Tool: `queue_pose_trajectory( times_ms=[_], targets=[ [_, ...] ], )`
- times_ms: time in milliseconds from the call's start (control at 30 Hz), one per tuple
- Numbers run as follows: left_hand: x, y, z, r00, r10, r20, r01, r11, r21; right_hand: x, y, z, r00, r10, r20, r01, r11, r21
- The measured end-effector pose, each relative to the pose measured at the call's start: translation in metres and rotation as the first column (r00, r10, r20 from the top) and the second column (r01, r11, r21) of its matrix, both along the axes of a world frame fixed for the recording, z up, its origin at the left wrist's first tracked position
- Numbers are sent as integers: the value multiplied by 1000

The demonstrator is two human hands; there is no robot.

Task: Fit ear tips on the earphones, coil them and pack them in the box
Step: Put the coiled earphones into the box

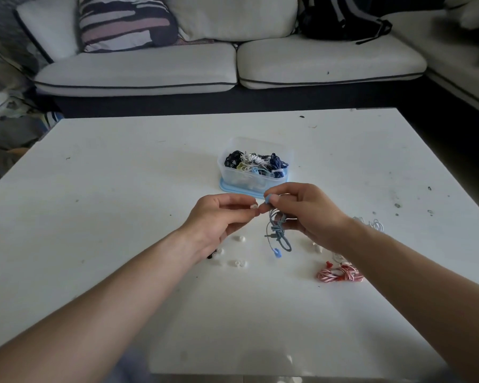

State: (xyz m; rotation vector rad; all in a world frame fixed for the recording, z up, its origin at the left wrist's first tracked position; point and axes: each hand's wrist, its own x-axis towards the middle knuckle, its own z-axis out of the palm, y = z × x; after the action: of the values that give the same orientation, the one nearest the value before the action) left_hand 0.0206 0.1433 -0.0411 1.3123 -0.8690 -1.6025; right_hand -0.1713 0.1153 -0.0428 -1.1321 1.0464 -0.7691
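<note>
Soft silicone, I reckon: my left hand point(219, 214) pinches the tiny ear tip point(254, 206), right hand point(304, 214) grips the blue earbud point(268, 199) by its shell, limp cord point(278, 230) dangling centre-frame.

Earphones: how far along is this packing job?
Done: several coiled sets lie in the box. In hand: the left hand pinches a white ear tip; the right hand holds the blue earphones. Left: red-striped earphones, white earphones and loose ear tips on the table.
</note>
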Motion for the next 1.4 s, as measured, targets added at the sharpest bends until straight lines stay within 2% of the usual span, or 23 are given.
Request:
queue_pose_trajectory(
  times_ms=[133, 300, 667, 1067, 1400],
  targets=[
    [-2, -1, 3, 993, 63, -95, -59, 997, 40, -1, 1, 3, 999, 10, 33, -10, 1000, 6],
    [-4, 1, 8, 990, 54, -127, -50, 998, 35, 1, 5, 5, 1000, 3, 28, -2, 1000, -14],
    [-4, 1, 8, 994, 35, -99, -34, 999, 9, 2, 7, 8, 999, 16, -39, -19, 997, -81],
    [-5, 2, 9, 995, 39, -94, -40, 999, -7, 0, 5, 7, 996, 3, -87, -10, 996, -85],
    [-4, 4, 14, 999, -31, -30, 30, 998, -47, -5, 4, 12, 991, 103, -87, -109, 991, -71]
  ],
)
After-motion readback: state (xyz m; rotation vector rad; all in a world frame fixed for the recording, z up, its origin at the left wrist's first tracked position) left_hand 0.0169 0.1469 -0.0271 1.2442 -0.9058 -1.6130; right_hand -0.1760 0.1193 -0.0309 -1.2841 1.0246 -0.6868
